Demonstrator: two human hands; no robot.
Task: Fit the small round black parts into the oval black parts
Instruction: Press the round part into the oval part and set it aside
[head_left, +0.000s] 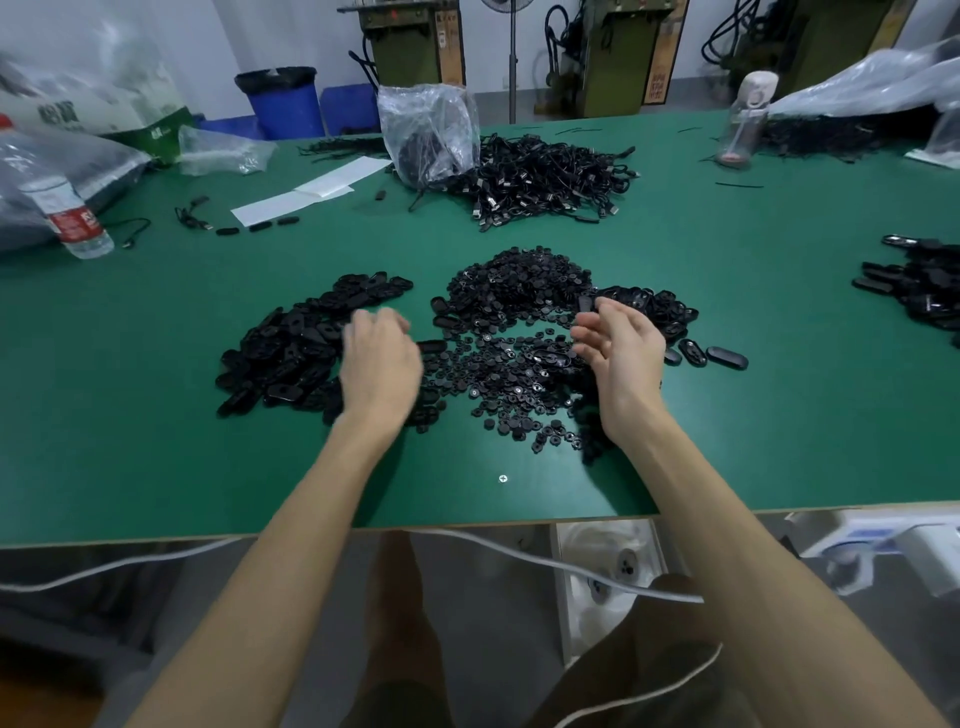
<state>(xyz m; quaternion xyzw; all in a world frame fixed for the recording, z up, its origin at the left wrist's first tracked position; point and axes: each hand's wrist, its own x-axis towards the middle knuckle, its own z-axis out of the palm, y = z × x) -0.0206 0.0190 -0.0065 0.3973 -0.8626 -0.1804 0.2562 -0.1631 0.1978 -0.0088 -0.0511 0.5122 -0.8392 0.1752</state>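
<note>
Currently your left hand hovers, blurred, over the heap of oval black plastic shells at centre left; I cannot tell whether its bent fingers hold one. Your right hand hangs loosely curled beside the mound of small round black plastic discs at centre, perhaps pinching a dark piece. The scattered discs run right up to the ovals, so a hasty grab could mix them or sweep some off the green table.

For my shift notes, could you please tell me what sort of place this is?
Probably a factory assembly bench: heaps of black parts on a green table, a pile of cables, machines behind.
</note>
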